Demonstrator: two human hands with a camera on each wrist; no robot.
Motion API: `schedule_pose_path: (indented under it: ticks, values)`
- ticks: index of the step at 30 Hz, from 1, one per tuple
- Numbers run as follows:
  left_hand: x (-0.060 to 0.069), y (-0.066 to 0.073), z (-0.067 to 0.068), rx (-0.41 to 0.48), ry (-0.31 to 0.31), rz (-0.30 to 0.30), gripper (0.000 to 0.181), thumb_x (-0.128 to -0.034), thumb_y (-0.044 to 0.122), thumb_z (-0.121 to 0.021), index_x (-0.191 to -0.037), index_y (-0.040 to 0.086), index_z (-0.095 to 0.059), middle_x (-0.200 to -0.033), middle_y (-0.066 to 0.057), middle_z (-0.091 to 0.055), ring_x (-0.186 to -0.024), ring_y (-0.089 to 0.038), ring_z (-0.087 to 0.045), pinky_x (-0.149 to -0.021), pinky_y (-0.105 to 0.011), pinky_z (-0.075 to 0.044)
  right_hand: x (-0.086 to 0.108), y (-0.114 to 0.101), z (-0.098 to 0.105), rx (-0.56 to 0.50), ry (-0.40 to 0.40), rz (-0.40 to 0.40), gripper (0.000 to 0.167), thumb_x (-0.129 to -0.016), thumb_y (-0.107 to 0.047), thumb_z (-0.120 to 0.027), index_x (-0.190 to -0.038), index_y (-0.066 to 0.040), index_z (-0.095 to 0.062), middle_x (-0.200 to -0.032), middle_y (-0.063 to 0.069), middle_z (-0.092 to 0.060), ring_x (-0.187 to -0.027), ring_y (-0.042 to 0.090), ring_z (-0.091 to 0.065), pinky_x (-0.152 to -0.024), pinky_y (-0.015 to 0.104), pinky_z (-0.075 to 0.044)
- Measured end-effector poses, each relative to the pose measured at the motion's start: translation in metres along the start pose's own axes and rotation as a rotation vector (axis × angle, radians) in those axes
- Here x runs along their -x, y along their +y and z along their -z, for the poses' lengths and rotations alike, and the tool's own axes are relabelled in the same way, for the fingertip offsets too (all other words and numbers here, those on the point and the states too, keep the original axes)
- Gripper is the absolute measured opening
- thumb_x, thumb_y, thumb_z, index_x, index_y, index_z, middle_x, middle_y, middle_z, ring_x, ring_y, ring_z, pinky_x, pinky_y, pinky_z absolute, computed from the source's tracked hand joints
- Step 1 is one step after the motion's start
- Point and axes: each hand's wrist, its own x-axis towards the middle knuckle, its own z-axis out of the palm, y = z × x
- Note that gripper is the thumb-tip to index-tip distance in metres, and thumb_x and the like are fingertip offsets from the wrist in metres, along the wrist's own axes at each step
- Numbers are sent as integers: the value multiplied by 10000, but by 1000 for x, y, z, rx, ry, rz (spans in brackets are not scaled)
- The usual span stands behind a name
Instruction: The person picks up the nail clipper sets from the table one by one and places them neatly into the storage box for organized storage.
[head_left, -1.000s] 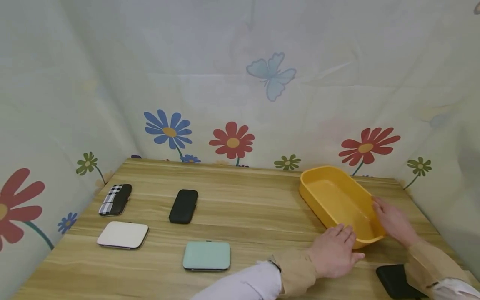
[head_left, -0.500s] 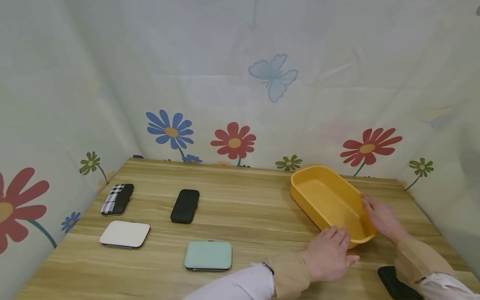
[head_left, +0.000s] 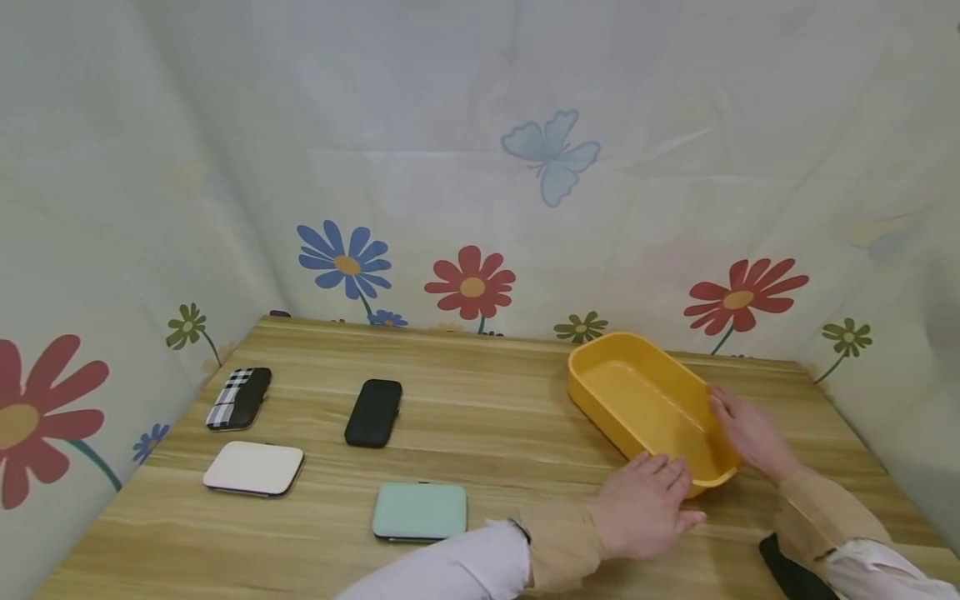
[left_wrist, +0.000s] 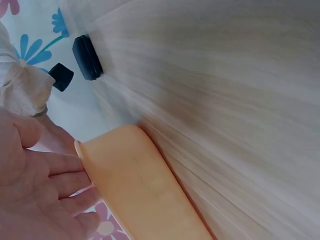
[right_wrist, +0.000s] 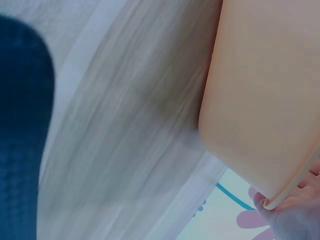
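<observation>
A yellow rectangular plastic bin (head_left: 652, 400) with rounded corners lies at a slant on the right of the table. My left hand (head_left: 645, 504) touches its near-left side with straight fingers; in the left wrist view, the fingertips (left_wrist: 82, 175) meet the rim. Against the right wall of the bin rests my right hand (head_left: 753, 429), fingers extended and thumb side hard to see. Below the right sleeve, a black case (head_left: 795, 571) is partly covered; its dark textured side (right_wrist: 22, 130) fills the left of the right wrist view.
Left of the bin lie a mint-green flat case (head_left: 420, 510), a white case (head_left: 255, 468), a black case (head_left: 373, 412) and a plaid-and-black case (head_left: 238, 399). Flower-printed cloth (head_left: 420, 167) hangs behind the wooden table (head_left: 480, 392) and along both sides.
The bin has slid left across the table, both hands moving along with it on its sides. The right sleeve now covers more of the nearby black case. The head view has turned slightly.
</observation>
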Motion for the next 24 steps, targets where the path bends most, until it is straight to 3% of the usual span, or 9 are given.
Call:
schedule_pose_path:
  ticks: [10,16,19,24]
  values:
    - [6,-13,-2,56,33,-39,535,-922,515,-137,-1363,272,-316,-1403,149,-302,-1297,-34,-256,-1072,-238,-192,-5,-13,-5,-3,-13,24,526,-979,-278,-206,-1290,135,-306,-1286,364,-317,-1138,527,-326,-923,599,-262]
    - [6,-16,-2,104,57,-60,523,-924,508,-153,-1339,267,-362,-1378,142,-341,-1276,-32,-290,-1068,-240,-208,-7,-13,-5,-48,-62,20,567,-976,-323,-203,-1322,124,-245,-1324,362,-263,-1177,526,-272,-940,613,-230]
    - [5,-16,-1,110,74,-68,523,-924,505,-164,-1324,247,-381,-1339,125,-386,-1242,-29,-328,-1049,-224,-235,-5,-11,-5,-84,-41,33,571,-975,-323,-202,-1326,127,-231,-1337,370,-224,-1195,530,-235,-948,621,-200]
    - [-1,-23,0,3,248,-78,429,-946,440,-226,-1171,190,-493,-1116,104,-501,-1059,-36,-452,-963,-164,-314,2,-9,-6,-134,76,38,536,-978,-267,-199,-1320,146,-198,-1303,401,-233,-1166,546,-258,-929,631,-208]
